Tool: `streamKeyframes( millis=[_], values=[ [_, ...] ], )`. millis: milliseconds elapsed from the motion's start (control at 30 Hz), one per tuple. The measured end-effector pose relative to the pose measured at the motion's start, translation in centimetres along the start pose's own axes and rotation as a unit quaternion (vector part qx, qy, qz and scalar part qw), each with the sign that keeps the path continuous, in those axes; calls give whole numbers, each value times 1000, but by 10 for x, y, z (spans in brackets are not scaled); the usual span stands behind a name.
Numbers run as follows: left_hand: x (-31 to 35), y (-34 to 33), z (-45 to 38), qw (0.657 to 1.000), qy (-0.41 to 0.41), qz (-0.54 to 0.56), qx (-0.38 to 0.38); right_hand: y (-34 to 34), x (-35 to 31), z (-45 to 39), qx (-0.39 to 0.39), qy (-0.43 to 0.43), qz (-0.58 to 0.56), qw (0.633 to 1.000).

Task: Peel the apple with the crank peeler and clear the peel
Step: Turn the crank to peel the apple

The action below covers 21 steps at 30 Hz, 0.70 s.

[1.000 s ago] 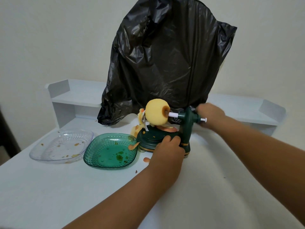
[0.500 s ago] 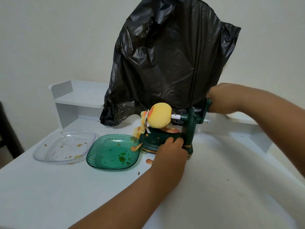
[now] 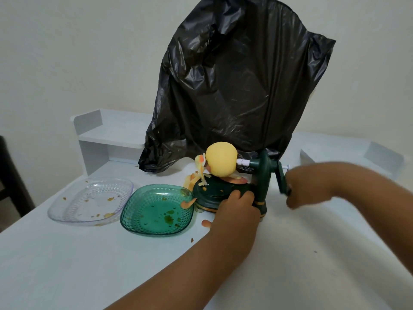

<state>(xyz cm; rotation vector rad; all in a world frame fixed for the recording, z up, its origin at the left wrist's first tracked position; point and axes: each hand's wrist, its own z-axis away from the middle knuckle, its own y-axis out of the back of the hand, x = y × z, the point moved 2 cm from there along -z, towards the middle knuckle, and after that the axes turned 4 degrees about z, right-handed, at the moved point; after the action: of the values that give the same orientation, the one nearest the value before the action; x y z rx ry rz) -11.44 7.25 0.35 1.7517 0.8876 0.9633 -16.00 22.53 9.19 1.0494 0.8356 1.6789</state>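
Note:
A dark green crank peeler (image 3: pixel 261 175) stands mid-table. Its spike holds an apple (image 3: pixel 221 159) that shows pale yellow flesh, almost fully peeled. Orange-yellow peel (image 3: pixel 200 170) curls off the apple's left end and piles on the peeler base. My left hand (image 3: pixel 237 211) grips the front of the peeler base. My right hand (image 3: pixel 299 191), blurred with motion, is closed on the crank handle (image 3: pixel 282 181), which points down to the right of the peeler.
A green plate (image 3: pixel 143 222) with scraps sits just left of the peeler, a clear plate (image 3: pixel 67 211) further left. A black bin bag (image 3: pixel 234 86) stands behind. White shelf units (image 3: pixel 98 139) line the table's back edge. Loose peel bits (image 3: pixel 206 223) lie near my left hand.
My right hand has swung the crank from above the shaft down to below it. The apple has turned, and its last orange skin patch is gone. My left hand stays on the base.

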Motion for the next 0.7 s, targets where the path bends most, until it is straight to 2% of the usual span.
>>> streamKeyframes(
  millis=[100, 200, 267, 333, 433, 533, 567, 600, 700],
  values=[
    [-1, 2, 2, 999, -20, -31, -4, 48, 8, 6, 180, -1, 65, 982],
    [-3, 3, 3, 998, -35, -48, 1, 69, 18, -24, 308, -20, -1, 951],
    [-4, 1, 3, 998, -44, -50, 3, 52, 20, -50, 353, -57, -42, 933],
    [-2, 1, 2, 998, -45, -52, 9, 17, 10, -72, 320, -51, -52, 945],
    [-1, 1, 0, 998, -40, -53, 5, -28, -15, -74, 137, 17, -28, 990],
    [-3, -3, -1, 998, -29, -59, 2, -26, -10, -26, -12, 37, -114, 993],
    [-2, -3, -2, 998, -29, -61, -1, -17, -3, -8, -8, 47, -118, 992],
    [-2, -3, -3, 997, -30, -64, -9, -4, 4, 4, 34, 48, -93, 994],
    [-3, -1, -5, 996, -30, -83, -23, 38, 17, 8, 242, 19, -46, 969]
  ],
)
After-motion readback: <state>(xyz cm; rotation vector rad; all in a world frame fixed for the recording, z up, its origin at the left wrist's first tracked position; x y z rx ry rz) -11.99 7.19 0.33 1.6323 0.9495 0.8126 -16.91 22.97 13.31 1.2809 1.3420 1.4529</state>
